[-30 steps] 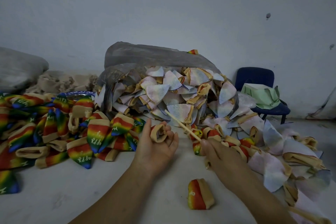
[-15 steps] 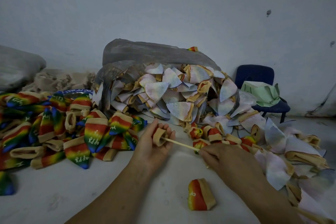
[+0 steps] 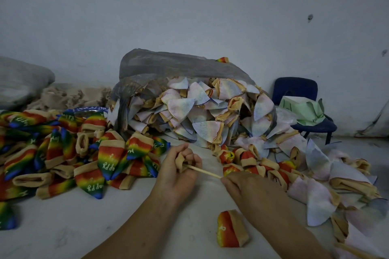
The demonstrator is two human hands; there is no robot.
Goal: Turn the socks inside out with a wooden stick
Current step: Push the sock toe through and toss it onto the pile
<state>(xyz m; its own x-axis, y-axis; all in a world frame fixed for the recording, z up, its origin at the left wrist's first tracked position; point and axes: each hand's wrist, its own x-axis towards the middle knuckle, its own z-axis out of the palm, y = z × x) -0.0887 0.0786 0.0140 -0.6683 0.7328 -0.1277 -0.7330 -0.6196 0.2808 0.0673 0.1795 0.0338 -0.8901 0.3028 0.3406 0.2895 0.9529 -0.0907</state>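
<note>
At the left, a big pile of rainbow socks [image 3: 63, 160] lies on the white surface [image 3: 63, 227]. Their printed side is outward, so they are judged to be already turned. The pile is cut off by the left edge, and its full size cannot be told.

Beside it, the left hand [image 3: 179, 172] is closed around one sock [image 3: 182, 159], of which only the tan cuff is seen between the curled fingers. One end of the wooden stick [image 3: 203, 172] is put into this sock. The other end is held in the right hand [image 3: 248, 189], whose fingers are curled on it. The exact pinch is hidden behind the back of the hand. How deep the stick goes inside cannot be seen, so this sock is judged to be only at the beginning of its turning.

Below the right hand, a single bunched sock [image 3: 230, 229] lies alone.

Behind and to the right, a heap of pale socks [image 3: 200, 111] spills from a grey plastic bag [image 3: 168, 65] down to the right edge. The faded side is shown, so they are judged as not yet turned, and much work is left. The inside of the bag is hidden.
</note>
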